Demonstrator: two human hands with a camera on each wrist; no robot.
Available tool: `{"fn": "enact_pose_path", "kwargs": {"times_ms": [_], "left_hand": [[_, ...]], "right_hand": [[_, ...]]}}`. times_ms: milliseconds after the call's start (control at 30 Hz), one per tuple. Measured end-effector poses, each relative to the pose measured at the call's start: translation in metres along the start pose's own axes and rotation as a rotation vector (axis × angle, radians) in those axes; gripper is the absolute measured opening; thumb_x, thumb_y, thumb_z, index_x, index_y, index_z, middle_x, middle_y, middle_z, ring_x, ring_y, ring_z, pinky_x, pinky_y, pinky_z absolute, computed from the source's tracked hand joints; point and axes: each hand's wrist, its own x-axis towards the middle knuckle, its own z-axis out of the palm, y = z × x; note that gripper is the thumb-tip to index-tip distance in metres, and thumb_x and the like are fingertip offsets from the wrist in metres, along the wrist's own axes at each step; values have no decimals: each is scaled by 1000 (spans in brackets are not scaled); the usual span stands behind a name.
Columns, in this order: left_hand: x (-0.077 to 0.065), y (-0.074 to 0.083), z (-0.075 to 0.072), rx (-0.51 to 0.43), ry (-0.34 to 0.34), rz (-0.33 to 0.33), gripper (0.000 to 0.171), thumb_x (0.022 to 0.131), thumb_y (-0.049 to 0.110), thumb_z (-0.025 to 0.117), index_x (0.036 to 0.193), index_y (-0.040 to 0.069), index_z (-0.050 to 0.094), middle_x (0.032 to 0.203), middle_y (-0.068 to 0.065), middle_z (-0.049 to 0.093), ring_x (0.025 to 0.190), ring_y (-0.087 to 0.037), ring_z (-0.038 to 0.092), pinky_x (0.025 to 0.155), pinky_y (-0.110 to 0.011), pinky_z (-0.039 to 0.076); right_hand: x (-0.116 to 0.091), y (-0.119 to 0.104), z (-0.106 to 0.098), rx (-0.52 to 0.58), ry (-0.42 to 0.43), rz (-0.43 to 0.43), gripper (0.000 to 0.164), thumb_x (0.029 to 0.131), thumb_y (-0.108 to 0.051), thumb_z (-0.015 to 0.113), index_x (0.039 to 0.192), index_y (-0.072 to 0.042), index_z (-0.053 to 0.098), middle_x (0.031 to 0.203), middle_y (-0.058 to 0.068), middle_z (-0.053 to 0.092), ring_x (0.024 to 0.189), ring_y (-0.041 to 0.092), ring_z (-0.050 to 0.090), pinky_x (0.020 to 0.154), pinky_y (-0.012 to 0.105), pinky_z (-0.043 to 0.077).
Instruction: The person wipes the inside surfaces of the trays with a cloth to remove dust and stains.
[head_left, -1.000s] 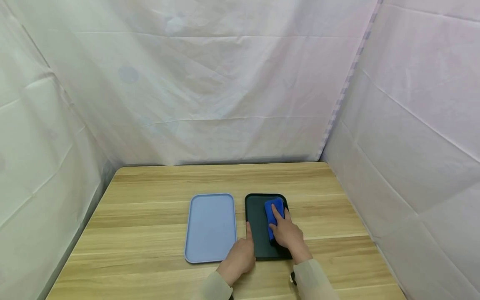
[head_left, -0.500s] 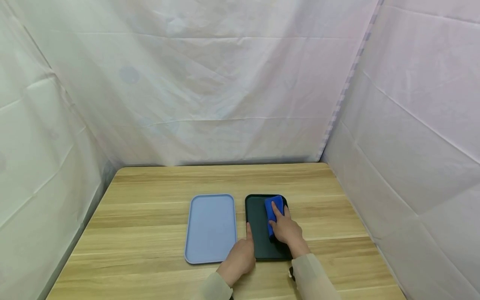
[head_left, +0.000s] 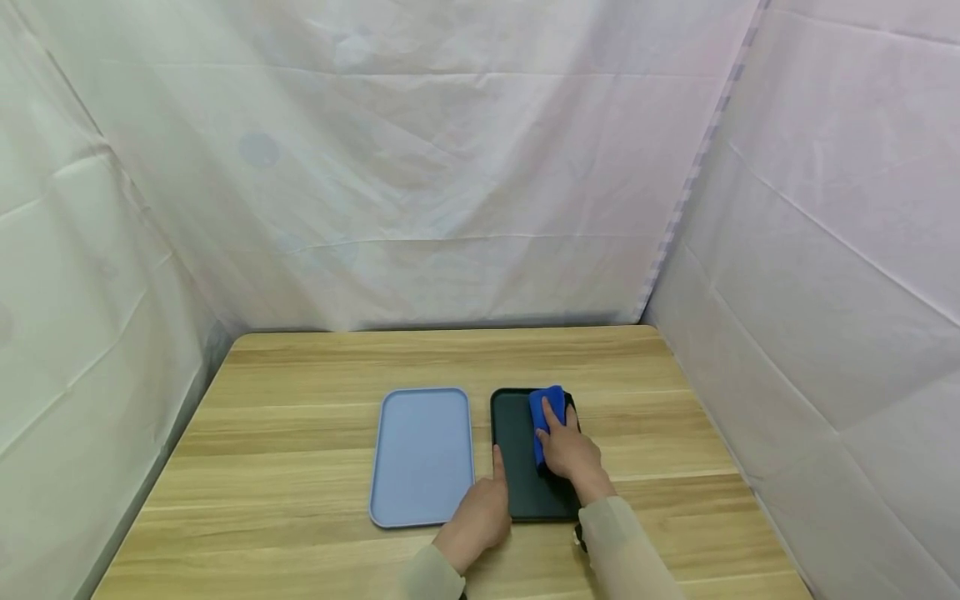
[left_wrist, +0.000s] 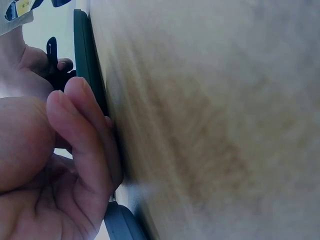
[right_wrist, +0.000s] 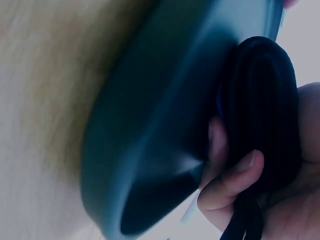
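A dark green tray (head_left: 517, 498) lies right of the table's middle. On it is a blue pad (head_left: 537, 412) with a black side and a black loop, its far end over the tray's far rim. My right hand (head_left: 572, 455) grips the pad from above, index finger stretched along it. In the right wrist view, fingertips (right_wrist: 246, 162) curl around the black side of the pad (right_wrist: 262, 110). My left hand (head_left: 478, 510) touches the green tray's left rim with a straight index finger. The other left fingers (left_wrist: 82, 130) are bent and hold nothing.
A light blue tray (head_left: 420, 458) lies to the left of the green one, close to my left hand. Both rest on a wooden table (head_left: 300, 433). White sheets (head_left: 450, 167) hang behind the table and along both sides.
My right hand has slid the blue pad a little toward the far end of the green tray. My left hand and both trays have stayed in place.
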Motion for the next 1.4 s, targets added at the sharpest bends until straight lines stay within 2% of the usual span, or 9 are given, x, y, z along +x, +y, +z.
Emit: {"fn": "enact_pose_path", "kwargs": {"times_ms": [200,500,567,800,933,1167,1400], "left_hand": [[1,0,0,10,0,-5,102,79,5,72,154,-1,3,59,-4,52,50,-16,48,49,-30,40],[3,0,2,14,-7,-7,102,79,4,72,154,-1,3,61,-6,54,52,-16,49,53,-30,43],[3,0,2,17,-9,-6,102,79,5,71,154,-1,3,61,-5,54,52,-16,49,53,-31,43],[3,-1,2,28,1,7,102,78,5,72,154,-2,4,59,-4,53,50,-15,49,51,-30,43],[2,-1,3,24,6,17,101,78,4,71,154,-3,4,55,-3,51,46,-15,48,47,-29,41],[2,-2,3,16,13,29,100,79,3,71,154,-3,6,54,-3,50,45,-15,47,45,-29,40],[1,-2,2,45,26,56,96,78,2,70,153,-4,10,54,-3,50,45,-14,47,46,-28,41]], "right_hand": [[2,-3,2,-16,8,6,58,103,-41,37,156,-33,14,159,25,11,84,36,64,64,50,49],[1,-15,7,-11,17,18,56,103,-43,36,154,-38,15,160,23,10,98,42,64,72,53,51],[1,-19,9,-7,16,19,56,103,-43,36,154,-38,15,161,22,10,93,42,64,69,53,51],[3,-29,15,-10,24,32,55,103,-46,35,153,-43,13,162,18,10,97,45,62,65,52,50],[4,-34,18,-5,19,35,56,103,-46,35,153,-44,11,162,17,9,87,40,64,62,48,48],[4,-42,20,0,23,30,56,102,-46,37,153,-43,14,162,17,10,86,40,64,63,50,48],[3,-48,23,5,31,21,56,102,-45,38,153,-43,15,162,16,11,86,40,64,61,49,47]]}}
